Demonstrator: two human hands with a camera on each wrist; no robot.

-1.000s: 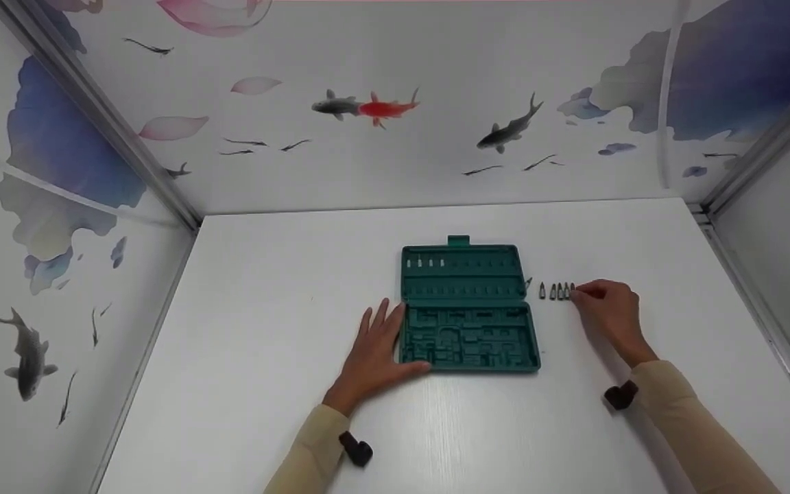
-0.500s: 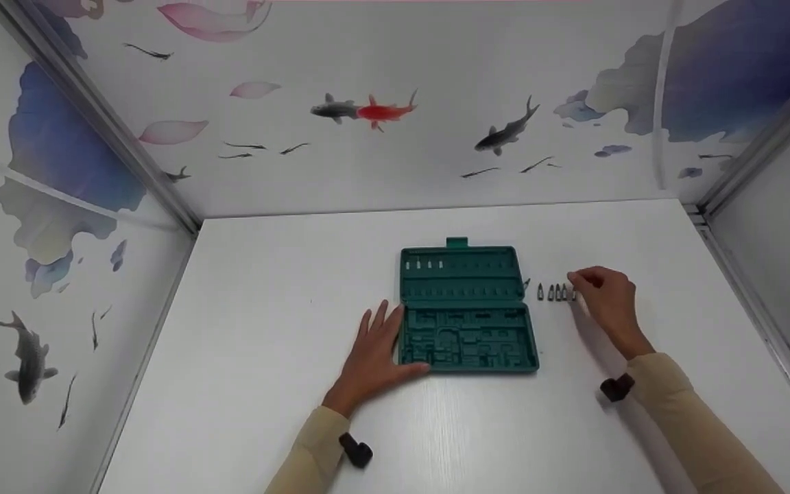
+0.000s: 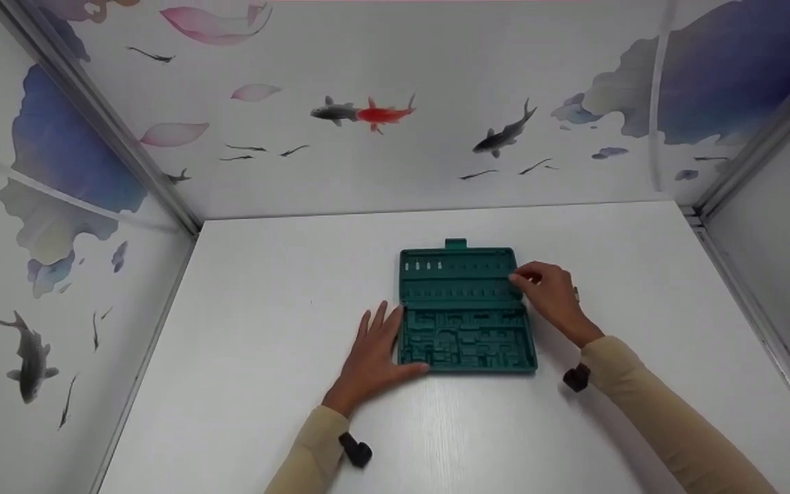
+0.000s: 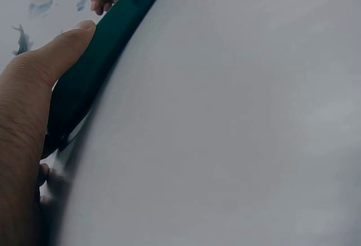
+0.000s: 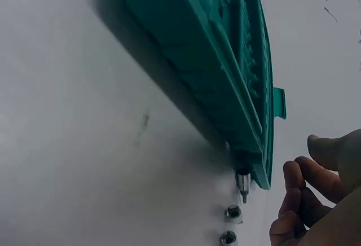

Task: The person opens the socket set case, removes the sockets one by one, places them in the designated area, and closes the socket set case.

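A green plastic tool case [image 3: 463,374] lies unfolded on the white table, four-sided and with moulded recesses. My left hand [image 3: 371,360] rests against its left side, fingers straight, the thumb on the front edge; in the left wrist view that thumb [image 4: 70,48] presses on the rim. My right hand [image 3: 551,295] hovers over the right end of the lid with loosely bent fingers. In the right wrist view its fingers [image 5: 293,175] show nothing held. Several small metal bits [image 3: 428,265] sit in the lid's left slots. Beside the case stand a metal bit [image 5: 243,184] and small sockets [image 5: 232,213].
The white table [image 3: 265,343] surrounds the case, with printed panels [image 3: 395,158] along its back and sides. A latch tab [image 3: 456,243] sticks out from the lid's far edge. My right hand hides most of the row of small metal pieces from the head view.
My right hand has left the row of small metal pieces, lifted, and moved left to the lid. The piece it touched stays standing in the row. My left hand has not moved.
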